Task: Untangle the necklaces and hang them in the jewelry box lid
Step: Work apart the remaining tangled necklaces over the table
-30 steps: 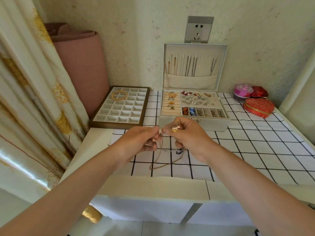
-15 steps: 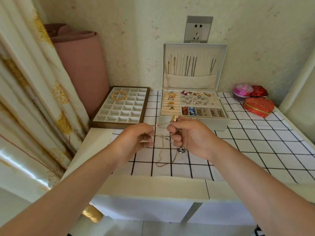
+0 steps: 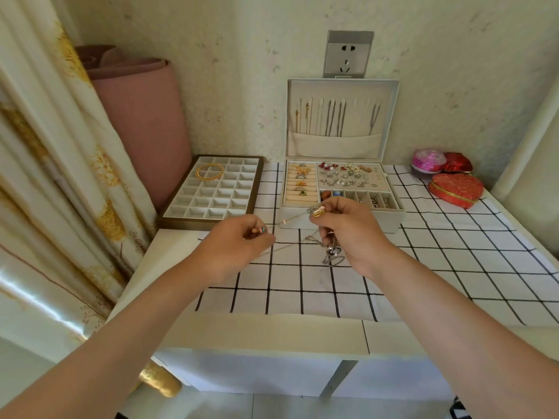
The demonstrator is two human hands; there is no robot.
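left hand pinches chain | right hand grips tangled necklaces | above checked cloth

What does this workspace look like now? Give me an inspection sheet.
Surface: table under a white cloth with black grid lines.
Job's things: tangled necklaces held above the cloth, one chain drawn out to the left; jewelry box lid upright, several chains hanging inside.
Clutter: compartment tray with gold bangles; red heart box, pink box.
Hands: left hand pinches the chain; right hand grips the necklaces.
Cables: nothing seen.
Surroundings: wall socket, curtain, pink roll.
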